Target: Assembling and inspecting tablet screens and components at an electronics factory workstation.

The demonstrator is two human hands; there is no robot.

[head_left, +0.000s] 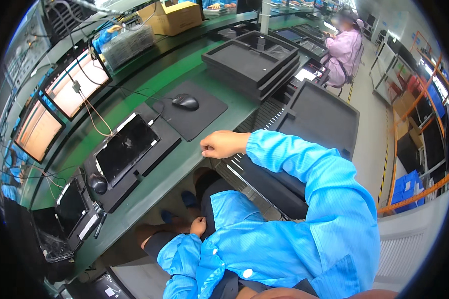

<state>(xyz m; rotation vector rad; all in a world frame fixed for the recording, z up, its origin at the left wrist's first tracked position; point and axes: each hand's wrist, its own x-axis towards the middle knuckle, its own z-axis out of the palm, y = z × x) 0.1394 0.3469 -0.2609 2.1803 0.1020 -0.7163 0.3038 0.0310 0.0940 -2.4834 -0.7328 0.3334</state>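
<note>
My right hand (220, 144) is just off the green workbench's front edge, its fingers curled into a loose fist with nothing showing in them. Beside it is the black mouse mat (197, 113) with a black mouse (185, 102). My left hand (198, 226) lies low on my lap against dark shorts, its fingers bent closed and nothing visible in it. On the bench to the left, a dark screen panel (127, 148) with white tape tabs rests on a black foam tray (157, 160), with a thin cable attached.
Stacked black trays (254, 57) stand at the bench's far side. Another black tray (324, 119) is at my right, over metal rollers. Two lit monitors (78, 82) stand at the left. A cardboard box (172, 19) is behind. A person in pink (345, 52) sits farther off.
</note>
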